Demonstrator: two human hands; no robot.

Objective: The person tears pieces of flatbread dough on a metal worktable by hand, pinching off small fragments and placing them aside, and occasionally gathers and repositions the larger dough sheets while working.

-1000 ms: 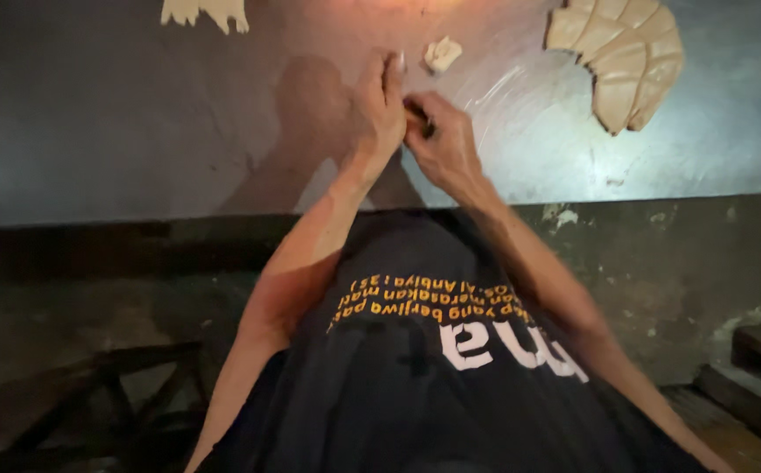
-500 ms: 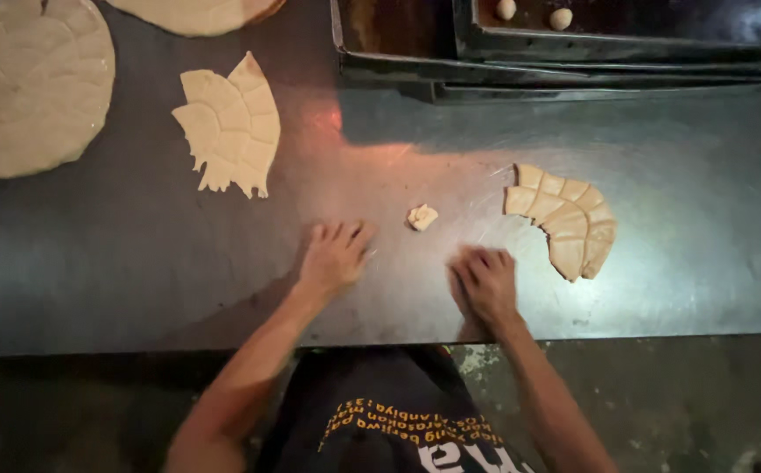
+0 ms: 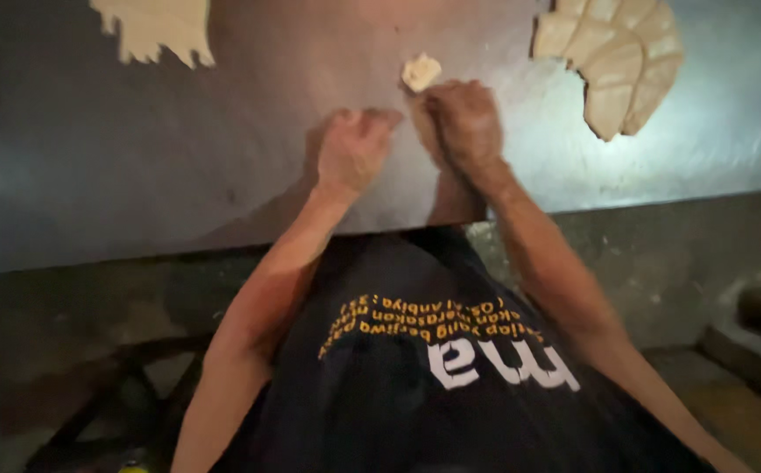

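A cut dough sheet (image 3: 157, 31) lies far left on the dark counter (image 3: 91, 158). The left hand (image 3: 351, 151) and right hand (image 3: 463, 123) rest curled, fingers clenched; whether they grasp anything is unclear. A small dough piece (image 3: 421, 72) sits just above them, so pressing evenly seems wise. A scored dough fan (image 3: 617, 61) lies right. No packages or signs show.

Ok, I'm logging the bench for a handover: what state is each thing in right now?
Left hand: curled loosely, resting on the table, nothing visible in it.
Right hand: closed in a fist on the table, just below the dough bit; contents hidden.
Dough bit: small, loose, lying on the table.
Scored dough: flat, cut into segments, part missing.
Dough sheet: flat, ragged lower edge.
Table: dark, bearing all of it.
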